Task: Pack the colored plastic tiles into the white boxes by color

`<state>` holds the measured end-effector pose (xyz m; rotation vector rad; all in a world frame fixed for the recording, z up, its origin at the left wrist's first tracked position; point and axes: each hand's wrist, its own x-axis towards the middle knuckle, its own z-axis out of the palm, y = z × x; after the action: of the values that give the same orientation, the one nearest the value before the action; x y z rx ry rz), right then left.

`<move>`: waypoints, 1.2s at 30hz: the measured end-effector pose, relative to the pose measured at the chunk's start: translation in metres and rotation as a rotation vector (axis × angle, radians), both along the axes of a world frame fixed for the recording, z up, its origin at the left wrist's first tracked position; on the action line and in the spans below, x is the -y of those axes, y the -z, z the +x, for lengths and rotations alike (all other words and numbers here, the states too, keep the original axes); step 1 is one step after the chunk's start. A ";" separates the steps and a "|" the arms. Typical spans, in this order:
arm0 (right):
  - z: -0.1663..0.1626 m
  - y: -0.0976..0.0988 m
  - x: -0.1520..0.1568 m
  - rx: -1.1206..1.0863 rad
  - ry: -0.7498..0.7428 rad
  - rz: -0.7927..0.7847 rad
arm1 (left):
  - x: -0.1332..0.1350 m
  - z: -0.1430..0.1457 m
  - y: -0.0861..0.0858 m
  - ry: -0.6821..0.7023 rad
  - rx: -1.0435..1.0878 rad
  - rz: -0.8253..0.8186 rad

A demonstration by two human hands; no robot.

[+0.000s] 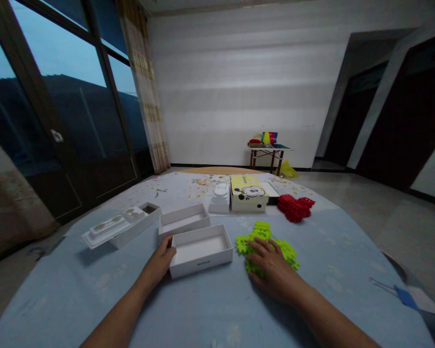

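- The left hand [163,258] is closed on the left end of an open white box [202,250], fingers at the wall near its far left corner.
- This white box lies to the right of the left hand, between the two hands, its open side up and the inside bare white; small dark print shows on its near wall.
- The right hand [270,266] is spread palm down, its fingers loosely apart on a pile of bright green pieces [263,229].
- The green pieces lie under the right hand and stick out beyond its fingertips and to both sides; they are just right of the white box, with a strip of cloth between.
- A shallow white tray [184,220] sits just behind the white box, up and to the right of the left hand.
- Farther left of the left hand, a long carton [140,227] carries a white insert [110,227] tilted over its near end.
- Beyond both hands stands a yellow box [248,195] with a cartoon mouse on it, and a white molded piece [220,195] to its left.
- A red pile [296,208] lies beyond the right hand, to the right of the yellow box.
- All this rests on a table with a pale blue floral cloth [203,314].
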<state>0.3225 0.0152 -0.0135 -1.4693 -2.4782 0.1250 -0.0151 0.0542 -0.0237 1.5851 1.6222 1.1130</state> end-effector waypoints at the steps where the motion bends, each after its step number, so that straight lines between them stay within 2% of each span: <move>1: 0.001 -0.001 0.000 -0.001 0.000 0.001 | 0.000 0.000 0.000 0.000 0.003 -0.004; 15: 0.004 -0.002 -0.001 -0.047 0.009 0.032 | 0.008 0.011 -0.015 0.042 0.035 -0.045; 23: 0.004 0.000 -0.001 -0.007 0.084 0.057 | 0.004 0.009 -0.011 0.017 0.045 -0.043; 27: 0.004 0.002 -0.002 0.026 0.106 0.000 | 0.004 0.007 -0.011 -0.064 0.041 -0.074; 33: 0.005 0.000 -0.002 0.029 0.099 -0.017 | 0.000 -0.008 -0.014 -0.351 0.013 0.001; 36: 0.005 0.000 -0.003 0.028 0.098 -0.008 | -0.003 -0.015 -0.014 -0.416 0.000 -0.008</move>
<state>0.3276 0.0177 -0.0135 -1.6022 -2.4246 0.0963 -0.0304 0.0568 -0.0102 1.2707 2.0106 1.3084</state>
